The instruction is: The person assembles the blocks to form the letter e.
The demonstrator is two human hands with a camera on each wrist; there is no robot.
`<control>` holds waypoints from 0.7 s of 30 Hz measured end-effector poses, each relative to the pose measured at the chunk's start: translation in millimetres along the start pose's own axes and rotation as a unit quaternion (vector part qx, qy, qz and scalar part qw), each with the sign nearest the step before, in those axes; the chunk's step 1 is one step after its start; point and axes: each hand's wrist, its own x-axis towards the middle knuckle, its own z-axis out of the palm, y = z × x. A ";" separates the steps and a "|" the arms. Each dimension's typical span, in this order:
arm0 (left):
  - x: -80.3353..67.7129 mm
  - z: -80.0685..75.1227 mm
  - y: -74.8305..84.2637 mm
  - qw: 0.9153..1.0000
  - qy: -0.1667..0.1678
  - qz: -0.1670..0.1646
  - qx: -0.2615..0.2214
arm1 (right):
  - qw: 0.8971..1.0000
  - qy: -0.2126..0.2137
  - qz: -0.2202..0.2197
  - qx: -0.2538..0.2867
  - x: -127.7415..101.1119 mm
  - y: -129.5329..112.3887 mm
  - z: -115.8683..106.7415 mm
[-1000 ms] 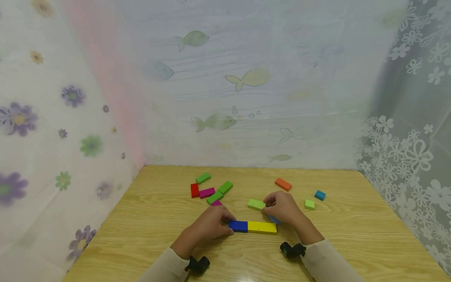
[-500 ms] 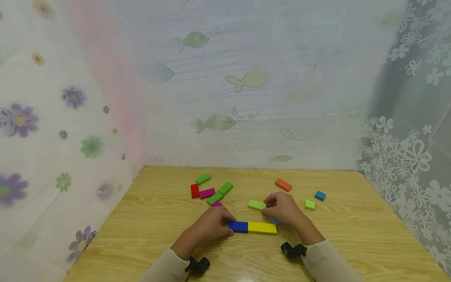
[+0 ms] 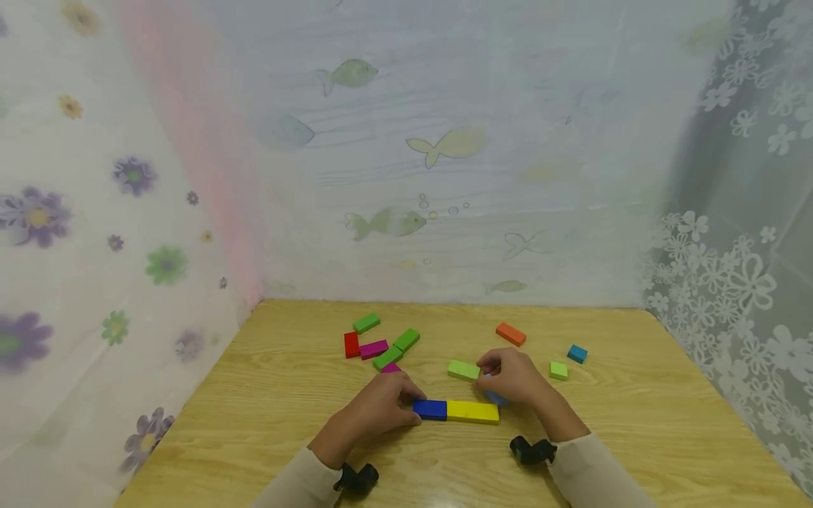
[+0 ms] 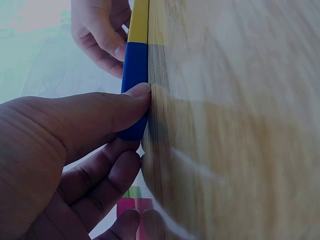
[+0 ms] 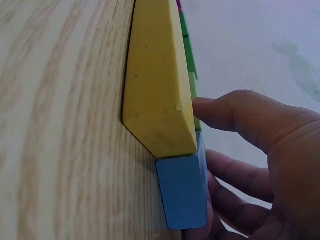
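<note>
My left hand [image 3: 384, 402] pinches the left end of a dark blue block [image 3: 430, 410], thumb on its near side, as the left wrist view [image 4: 135, 65] also shows. A yellow block [image 3: 473, 412] lies end to end against it, making a straight row. Beyond the yellow block, my right hand [image 3: 511, 377] has its thumb and forefinger around the right end of a light green block [image 3: 463, 370]; the contact is partly hidden. Under that hand lies a light blue block [image 5: 182, 192], mostly covered in the head view, its end facing the right wrist camera.
Back left are a red block [image 3: 352, 345], a magenta block [image 3: 373, 349] and several green blocks [image 3: 406, 340]. Another magenta block [image 3: 390, 368] is partly behind my left hand. An orange block [image 3: 511, 334], a blue block [image 3: 577, 353] and a small light green block [image 3: 558, 370] lie right.
My right hand has shifted very slightly right, and a little more of the light blue block shows beneath it. The left hand and the row have hardly moved.
</note>
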 end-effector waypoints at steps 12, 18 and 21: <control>1.3 0.7 -1.6 1.000 -0.004 -0.002 -0.001 | 1.000 -0.003 0.000 0.001 -1.3 -1.4 -1.7; 0.2 -0.4 0.9 1.000 -0.003 -0.006 -0.009 | 1.000 -0.007 0.003 0.001 0.3 -0.4 -1.7; -0.7 -0.7 1.2 1.000 -0.005 -0.003 -0.012 | 1.000 -0.004 0.002 0.000 0.7 -0.1 -1.0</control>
